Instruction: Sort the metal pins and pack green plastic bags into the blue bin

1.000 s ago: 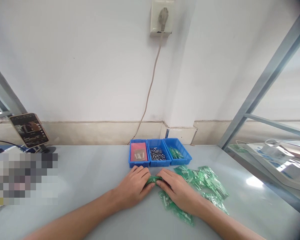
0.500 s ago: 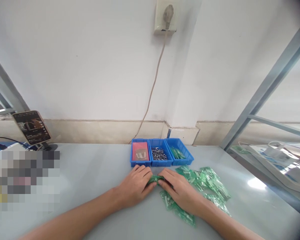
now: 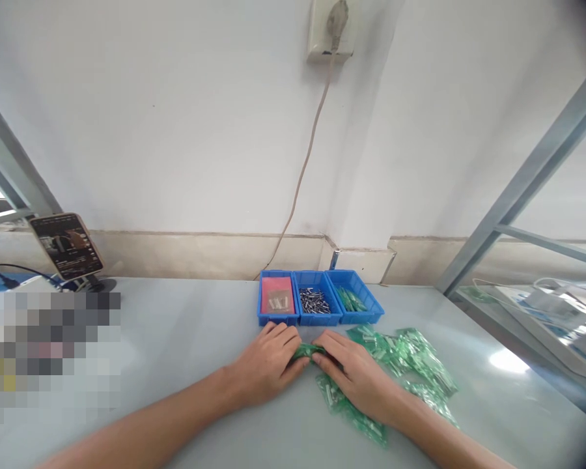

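Observation:
Between my two hands, just above the table, is a small green plastic bag (image 3: 305,350); what it contains is hidden by my fingers. My left hand (image 3: 272,357) grips its left end, thumb and fingers closed on it. The right end is pinched by my right hand (image 3: 354,371). Under and beside my right wrist lie more green bags (image 3: 359,417) with small pale metal pieces showing through. A further heap of filled green bags (image 3: 415,358) spreads to the right.
Three blue bins stand behind my hands: one with a red card and clear bag (image 3: 279,301), one with loose metal screws or pins (image 3: 314,301), one with green bags (image 3: 351,299). A phone (image 3: 67,246) on a stand is at left, a metal frame (image 3: 498,221) at right.
The whole view has shifted slightly, with everything a little further right. Both hands keep their hold on the green bag, with barely any visible movement.

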`<state>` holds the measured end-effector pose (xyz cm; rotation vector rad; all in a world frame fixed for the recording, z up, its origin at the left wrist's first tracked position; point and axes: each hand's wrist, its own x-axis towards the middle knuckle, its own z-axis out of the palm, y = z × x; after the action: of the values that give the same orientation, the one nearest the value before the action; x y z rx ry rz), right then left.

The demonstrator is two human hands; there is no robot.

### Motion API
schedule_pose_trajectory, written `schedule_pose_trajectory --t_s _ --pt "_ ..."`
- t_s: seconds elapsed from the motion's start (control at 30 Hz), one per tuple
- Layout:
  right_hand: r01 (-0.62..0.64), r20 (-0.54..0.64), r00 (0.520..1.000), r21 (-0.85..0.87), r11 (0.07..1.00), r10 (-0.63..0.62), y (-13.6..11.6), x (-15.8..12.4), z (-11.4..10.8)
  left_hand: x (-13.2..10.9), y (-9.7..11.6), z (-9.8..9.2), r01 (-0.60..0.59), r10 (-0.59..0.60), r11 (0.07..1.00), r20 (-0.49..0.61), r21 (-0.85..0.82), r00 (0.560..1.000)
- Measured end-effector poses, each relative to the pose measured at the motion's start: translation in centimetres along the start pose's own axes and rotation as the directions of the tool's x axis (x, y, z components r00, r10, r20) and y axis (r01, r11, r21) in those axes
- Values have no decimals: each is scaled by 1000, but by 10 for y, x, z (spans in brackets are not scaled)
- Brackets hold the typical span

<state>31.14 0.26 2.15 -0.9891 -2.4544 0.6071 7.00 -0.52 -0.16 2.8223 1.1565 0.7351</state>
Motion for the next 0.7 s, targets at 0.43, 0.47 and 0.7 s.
schedule_pose_trajectory --t_s 0.43,0.47,0.7 --pt "11 0 1000 -16 1000 -11 -3 -2 -2 0 -1 0 -16 16 1000 -6 -15 1000" --pt "10 1 1000 -21 1000 -10 -3 -2 -2 0 0 0 -16 16 1000 -5 -18 1000" --pt "13 -2 1000 -28 1000 -13 -3 -2 -2 0 -1 1 -5 5 1000 -3 -27 1000"
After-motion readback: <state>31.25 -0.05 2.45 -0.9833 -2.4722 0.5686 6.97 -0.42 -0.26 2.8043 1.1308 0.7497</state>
